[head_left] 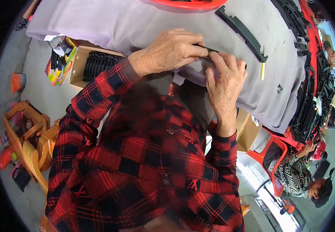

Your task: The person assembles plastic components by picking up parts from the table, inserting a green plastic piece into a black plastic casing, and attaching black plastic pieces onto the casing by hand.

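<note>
Both my hands meet over the near edge of a cloth-covered table (109,23), gripping one thin black strip-like part (211,49) between them. My left hand (175,50) pinches its left end with thumb and fingers. Closed round the other end is my right hand (226,75); a dark tip shows beside its outer fingers. Most of the part is hidden by my fingers, so its full shape cannot be made out. Beyond my right hand lies a long black plastic trim piece (241,31), with a thin yellow stick-like tool (263,69) at its near end.
A red basin (190,4) with dark parts stands at the far edge. Small black bits (279,89) lie to the right. A cardboard box (76,71) of stacked black parts sits left below the table. Rightward, a person (295,174) sits by a table heaped with black parts (306,112).
</note>
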The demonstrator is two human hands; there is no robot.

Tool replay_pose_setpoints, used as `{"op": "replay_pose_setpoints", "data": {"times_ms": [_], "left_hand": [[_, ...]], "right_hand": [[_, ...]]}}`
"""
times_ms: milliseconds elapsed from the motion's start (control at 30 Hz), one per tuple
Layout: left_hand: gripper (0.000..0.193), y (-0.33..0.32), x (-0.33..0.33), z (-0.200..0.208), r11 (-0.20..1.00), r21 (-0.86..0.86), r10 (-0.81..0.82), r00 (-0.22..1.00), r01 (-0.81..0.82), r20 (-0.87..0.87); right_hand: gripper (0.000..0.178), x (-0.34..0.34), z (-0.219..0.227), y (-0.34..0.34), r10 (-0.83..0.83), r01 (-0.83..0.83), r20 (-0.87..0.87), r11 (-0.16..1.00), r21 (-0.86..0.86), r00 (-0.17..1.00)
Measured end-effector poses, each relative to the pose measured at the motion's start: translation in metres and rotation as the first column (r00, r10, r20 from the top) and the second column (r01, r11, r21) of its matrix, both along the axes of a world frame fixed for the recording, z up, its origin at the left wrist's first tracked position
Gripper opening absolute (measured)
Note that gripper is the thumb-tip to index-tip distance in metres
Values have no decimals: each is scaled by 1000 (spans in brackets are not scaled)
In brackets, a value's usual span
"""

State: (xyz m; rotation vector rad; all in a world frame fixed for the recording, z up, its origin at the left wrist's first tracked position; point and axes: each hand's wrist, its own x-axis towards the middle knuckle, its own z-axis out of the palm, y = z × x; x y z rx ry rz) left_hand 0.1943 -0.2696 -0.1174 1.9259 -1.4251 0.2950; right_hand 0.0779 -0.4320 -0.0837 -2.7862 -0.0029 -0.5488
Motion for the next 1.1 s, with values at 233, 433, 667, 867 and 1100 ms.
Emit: {"op": "replay_pose_setpoints", "data": {"times_ms": [233, 433, 667, 867, 1100], "left_hand": [[25, 2, 1, -1, 1000, -22, -9, 1000, 9, 13], [26, 5, -2, -4, 998, -51, 34, 999, -34, 7], [21, 5, 0, -2, 998, -68, 16, 999, -14, 33], [17, 5, 3, -4, 997, -80, -8, 1000, 9, 21], [15, 2, 10, 0, 992, -83, -105, 986, 94, -131]], "right_hand": [[33, 1, -1, 0, 24, -23, 12, 997, -73, 1000], [34, -2, -7, -5, 37, -40, 33, 996, 81, 999], [30, 5, 3, 2, 60, -52, 47, 989, -138, 997], [24, 15, 1, -3, 164, -159, 41, 982, -106, 986], [17, 23, 2, -12, 292, -289, 7, 951, -114, 956]]}}
